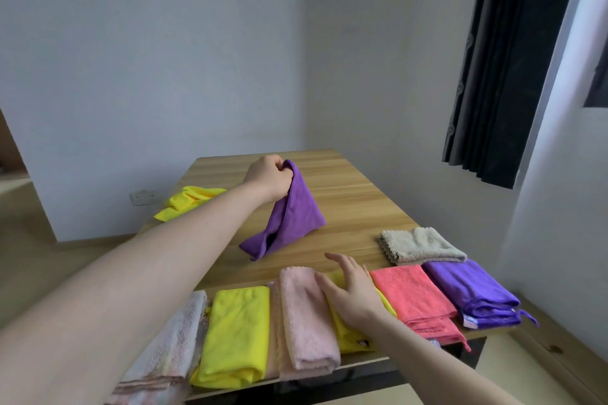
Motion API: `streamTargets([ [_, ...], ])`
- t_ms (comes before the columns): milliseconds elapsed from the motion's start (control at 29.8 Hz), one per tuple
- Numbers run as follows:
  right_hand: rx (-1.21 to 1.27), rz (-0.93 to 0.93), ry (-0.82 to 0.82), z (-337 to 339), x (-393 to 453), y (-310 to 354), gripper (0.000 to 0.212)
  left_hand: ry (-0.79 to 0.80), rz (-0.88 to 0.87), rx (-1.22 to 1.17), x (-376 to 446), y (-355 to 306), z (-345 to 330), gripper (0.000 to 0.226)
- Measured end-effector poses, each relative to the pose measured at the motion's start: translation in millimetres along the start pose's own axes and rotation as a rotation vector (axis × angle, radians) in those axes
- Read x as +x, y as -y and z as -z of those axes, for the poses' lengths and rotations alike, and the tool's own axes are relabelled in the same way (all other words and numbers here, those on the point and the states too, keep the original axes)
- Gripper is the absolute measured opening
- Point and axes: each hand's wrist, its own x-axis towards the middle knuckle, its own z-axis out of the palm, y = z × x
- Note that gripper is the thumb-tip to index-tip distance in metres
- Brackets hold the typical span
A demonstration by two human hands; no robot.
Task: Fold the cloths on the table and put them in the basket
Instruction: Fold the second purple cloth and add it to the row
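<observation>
The left hand point(268, 178) is stretched out over the wooden desk point(355, 204), and its grip is tight on the top of a purple cloth point(289, 220), pinching one end so the cloth hangs down like a tent with its bottom edge touching the desk. A loose yellow cloth point(189, 202) lies at 9 o'clock from the purple one, at the desk's left edge. The right hand point(350, 294) has a wide grip with straight fingers and rests flat on a folded yellow cloth point(345, 329) in the near row. In that row, going left to right, lie a pale pink-white cloth point(171, 345), a bright yellow cloth point(235, 332), a pink fluffy cloth point(304, 316), a coral cloth point(416, 296) and a violet cloth point(473, 293). A beige cloth point(422, 245) sits folded at 12 o'clock from the violet one. I cannot see a basket.
</observation>
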Motion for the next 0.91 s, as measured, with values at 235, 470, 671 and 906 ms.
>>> streamTargets([
  [235, 0.172, 0.132, -0.152, 47, 3, 48, 0.038, -0.193, -0.103, 0.059, -11, -45, 41, 0.018],
  [470, 0.248, 0.197, -0.125, 98, -11, 125, 0.047, -0.279, -0.318, 0.075, -45, -90, 82, 0.018],
  [671, 0.318, 0.236, -0.146, 132, -35, 186, 0.048, -0.278, -0.497, 0.169, -82, -127, 110, 0.018],
  [906, 0.337, 0.280, -0.311, 170, -50, 227, 0.016, -0.202, -0.605, 0.209, -116, -157, 148, 0.019],
])
